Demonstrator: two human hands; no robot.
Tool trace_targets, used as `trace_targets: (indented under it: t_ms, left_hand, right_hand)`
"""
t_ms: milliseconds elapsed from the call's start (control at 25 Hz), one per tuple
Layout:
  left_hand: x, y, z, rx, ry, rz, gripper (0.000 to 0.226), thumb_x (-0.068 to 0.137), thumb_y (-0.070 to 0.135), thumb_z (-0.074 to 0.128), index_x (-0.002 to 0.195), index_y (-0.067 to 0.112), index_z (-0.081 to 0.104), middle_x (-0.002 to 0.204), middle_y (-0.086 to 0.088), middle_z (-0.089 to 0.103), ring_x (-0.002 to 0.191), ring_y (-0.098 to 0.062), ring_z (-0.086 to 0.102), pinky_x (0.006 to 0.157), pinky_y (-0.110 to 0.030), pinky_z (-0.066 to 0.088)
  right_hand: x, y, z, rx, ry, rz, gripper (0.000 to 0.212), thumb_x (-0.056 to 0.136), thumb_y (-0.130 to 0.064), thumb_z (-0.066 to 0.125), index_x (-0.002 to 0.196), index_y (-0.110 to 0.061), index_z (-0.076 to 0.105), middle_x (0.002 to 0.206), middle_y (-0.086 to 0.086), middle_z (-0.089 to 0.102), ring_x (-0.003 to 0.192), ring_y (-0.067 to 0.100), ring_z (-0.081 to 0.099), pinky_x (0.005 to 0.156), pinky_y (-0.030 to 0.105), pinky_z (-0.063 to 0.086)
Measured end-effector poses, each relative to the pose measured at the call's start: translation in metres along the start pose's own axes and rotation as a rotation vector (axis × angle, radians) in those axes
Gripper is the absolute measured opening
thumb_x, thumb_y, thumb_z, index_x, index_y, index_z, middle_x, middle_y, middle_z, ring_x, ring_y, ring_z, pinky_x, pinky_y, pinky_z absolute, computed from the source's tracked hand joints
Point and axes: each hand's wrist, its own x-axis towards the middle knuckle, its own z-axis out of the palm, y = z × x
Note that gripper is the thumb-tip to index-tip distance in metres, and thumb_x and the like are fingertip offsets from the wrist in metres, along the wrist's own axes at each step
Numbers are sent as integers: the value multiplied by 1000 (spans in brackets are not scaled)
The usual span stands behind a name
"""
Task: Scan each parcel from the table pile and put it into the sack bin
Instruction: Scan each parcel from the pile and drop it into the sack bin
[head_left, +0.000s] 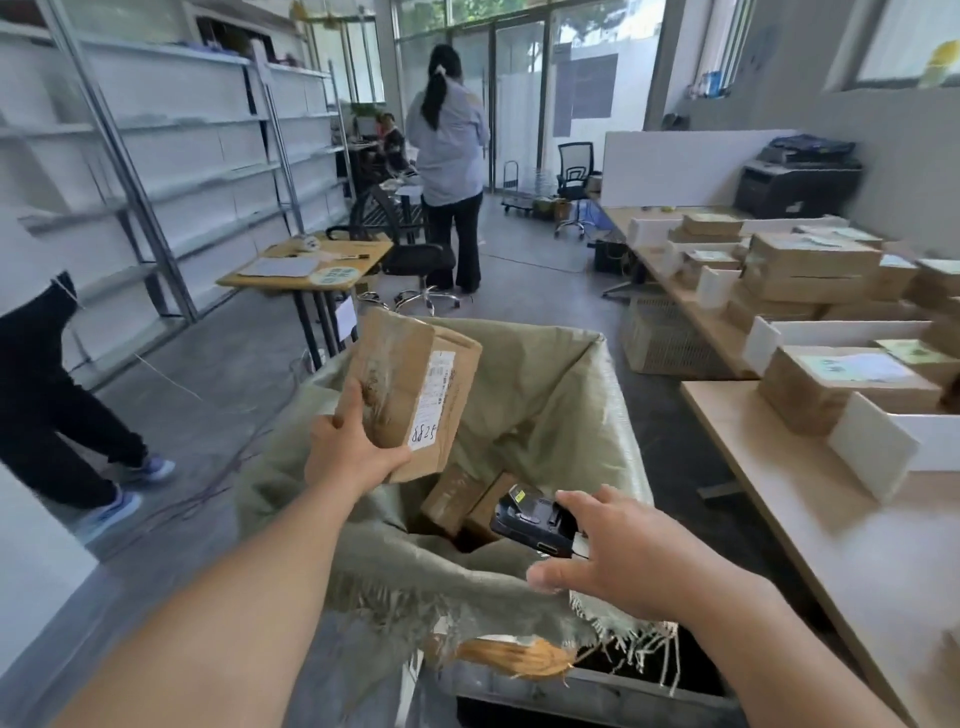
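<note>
The left hand (347, 451) grips a brown parcel (410, 392) by its lower corner, holding it tilted above the open sack bin (566, 395). Over the bin's near edge, the right hand (618, 553) appears to hold a black scanner (535, 522), though its fingers are mostly hidden. Two parcels (462, 501) lie inside the bin.

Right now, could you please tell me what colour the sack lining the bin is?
Pale olive green, a woven sack with frayed edges; the head view shows it.

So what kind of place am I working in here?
Likely a courier parcel depot: labelled cardboard parcels piled on the table, a sack bin with boxes inside, and a handheld scanner in the right hand.
</note>
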Motion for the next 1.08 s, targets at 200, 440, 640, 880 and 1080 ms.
trace_targets:
  t_ms: [200,440,640,880,1080]
  left_hand:
    - [20,-12,13,425,-311,206,122,63,62,75,147,50,-12,145,-9,14,130,-29,31,97,-46,45]
    - [48,-8,53,680,-589,431,112,71,46,75,148,51,-6,157,-6,1,145,-27,9,113,-45,29]
    - [72,6,81,755,-793,439,109,72,42,79,149,51,1,161,-5,-7,148,-25,-9,119,-52,13]
    - [90,29,90,834,-789,521,113,53,59,83,145,48,18,130,-5,28,126,-25,26,99,-45,40]
    - [89,13,117,1042,-610,594,129,56,52,86,148,47,-5,141,-10,25,130,-29,27,103,-42,36]
  right_hand:
    - [28,0,-1,28,-23,18,97,74,-84,46,151,-31,23,130,-3,45,116,19,49,84,30,40]
    - [56,7,-5,70,-28,76,93,74,-83,49,149,-32,28,124,-4,47,113,20,50,91,32,44]
    - [70,16,-4,93,-25,137,90,75,-81,50,147,-30,31,123,-3,48,110,20,51,90,33,45]
    - [86,17,-2,108,-16,185,89,74,-82,48,145,-30,33,119,-3,49,106,20,53,92,36,47]
    - [90,17,-1,108,-14,206,90,76,-81,49,147,-29,30,124,-2,47,111,20,51,89,31,43]
